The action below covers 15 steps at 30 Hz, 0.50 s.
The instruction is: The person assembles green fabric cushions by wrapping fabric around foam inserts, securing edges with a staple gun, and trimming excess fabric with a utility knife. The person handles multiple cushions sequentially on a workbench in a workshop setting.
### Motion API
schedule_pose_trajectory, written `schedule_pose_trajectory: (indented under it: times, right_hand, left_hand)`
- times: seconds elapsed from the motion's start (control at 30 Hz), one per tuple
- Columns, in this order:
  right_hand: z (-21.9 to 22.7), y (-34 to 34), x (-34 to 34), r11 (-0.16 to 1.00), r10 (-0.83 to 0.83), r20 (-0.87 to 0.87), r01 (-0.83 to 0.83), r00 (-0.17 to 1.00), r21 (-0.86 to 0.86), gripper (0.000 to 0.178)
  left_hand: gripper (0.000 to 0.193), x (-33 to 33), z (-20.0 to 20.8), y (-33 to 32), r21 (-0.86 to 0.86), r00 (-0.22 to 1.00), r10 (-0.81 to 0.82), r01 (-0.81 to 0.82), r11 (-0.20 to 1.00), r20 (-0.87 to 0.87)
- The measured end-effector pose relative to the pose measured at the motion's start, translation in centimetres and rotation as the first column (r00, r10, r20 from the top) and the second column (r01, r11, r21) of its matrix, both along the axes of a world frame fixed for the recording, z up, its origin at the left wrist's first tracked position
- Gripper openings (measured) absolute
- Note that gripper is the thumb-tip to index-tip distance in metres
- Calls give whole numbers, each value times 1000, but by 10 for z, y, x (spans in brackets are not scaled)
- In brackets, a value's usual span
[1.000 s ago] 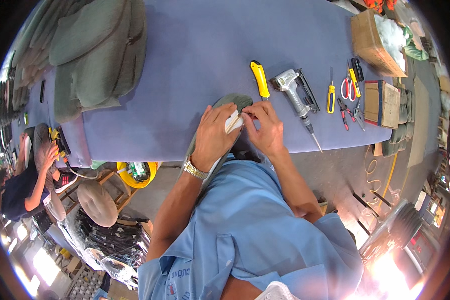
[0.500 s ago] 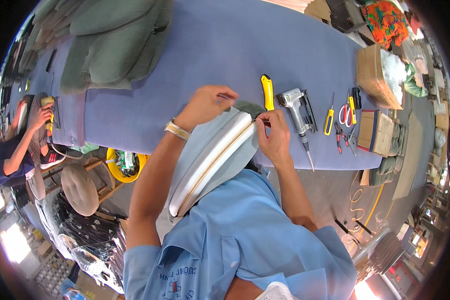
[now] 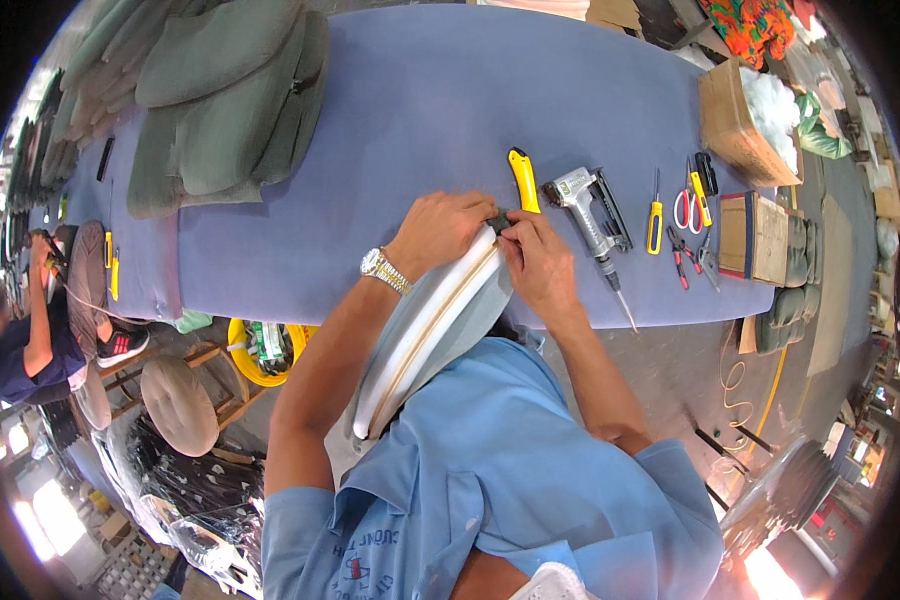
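A grey padded cushion (image 3: 432,325) stands on its edge against my front, its white rim with a thin tan strip turned up. At its far end, my left hand (image 3: 440,232) is closed, fingertips pinching a flap of dark grey fabric (image 3: 502,220). My right hand (image 3: 538,258) grips the same flap from the other side, thumb and fingers pressed together by the white rim's tip. Just beyond my fingers lies a yellow utility knife (image 3: 523,180). A silver staple gun (image 3: 590,215) rests to the right of my right hand.
Dark grey cushions (image 3: 220,110) are piled at the table's far left. On the right lie a screwdriver (image 3: 655,225), scissors (image 3: 688,208) and pliers (image 3: 682,258), beside cardboard boxes (image 3: 745,125). A yellow bucket (image 3: 238,350) stands below the table edge. Another person (image 3: 35,330) works at far left.
My left hand has come down from above the cushion's far end onto the dark grey fabric, beside my right hand. My view has shifted slightly. At left, the other person's hands have moved.
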State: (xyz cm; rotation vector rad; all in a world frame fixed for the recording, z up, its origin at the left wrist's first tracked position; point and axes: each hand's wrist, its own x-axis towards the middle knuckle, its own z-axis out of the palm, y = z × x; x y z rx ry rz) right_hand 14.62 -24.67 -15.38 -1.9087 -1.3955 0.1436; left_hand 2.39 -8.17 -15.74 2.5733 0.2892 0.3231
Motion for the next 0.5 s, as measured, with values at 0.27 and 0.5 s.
schedule_pose_trajectory:
  times: [0.27,0.5]
  right_hand:
    - [-4,-1,-7,997,-57,-116,62,992,41,13]
    - [-4,3,-6,996,-65,-156,73,986,45,13]
  left_hand:
    - [26,-6,-8,2,111,991,-120,112,987,66]
    - [27,4,7,12,55,978,-177,183,982,-108]
